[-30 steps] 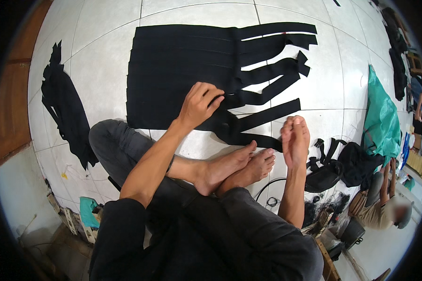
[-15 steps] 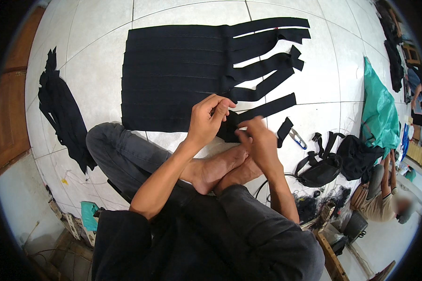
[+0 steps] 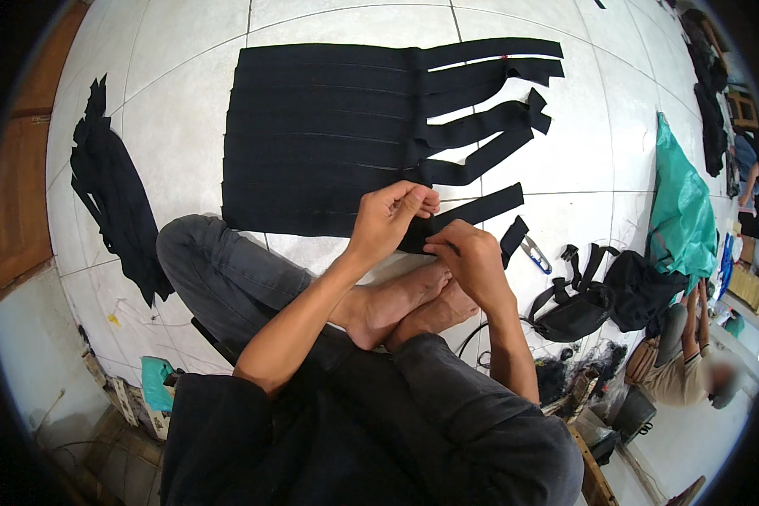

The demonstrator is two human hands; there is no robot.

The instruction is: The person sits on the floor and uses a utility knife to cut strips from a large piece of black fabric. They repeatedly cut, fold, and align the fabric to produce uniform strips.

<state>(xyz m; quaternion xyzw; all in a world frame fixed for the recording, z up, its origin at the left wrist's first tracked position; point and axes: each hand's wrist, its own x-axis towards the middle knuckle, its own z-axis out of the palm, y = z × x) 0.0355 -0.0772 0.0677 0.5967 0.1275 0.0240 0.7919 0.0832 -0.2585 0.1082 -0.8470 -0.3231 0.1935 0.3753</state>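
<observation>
The fingers of the left hand (image 3: 384, 223) are curled, thumb and fingertips drawn together; the right hand (image 3: 474, 255) is just beside it, thumb and forefinger bent toward each other — I cannot tell whether either pinches anything. Behind and below them run the nearest of the black strips (image 3: 320, 126), which lie side by side on the tiled floor (image 3: 190, 93), their right ends fanned apart. The person's bare feet (image 3: 396, 305) are crossed below the hands. Right of the right hand, small snips (image 3: 535, 255) lie near a short strip end, with a black bag (image 3: 575, 314) beyond — and farther right, a green sheet (image 3: 683, 207). Dark cloth (image 3: 120, 198) lies well apart on the left.
</observation>
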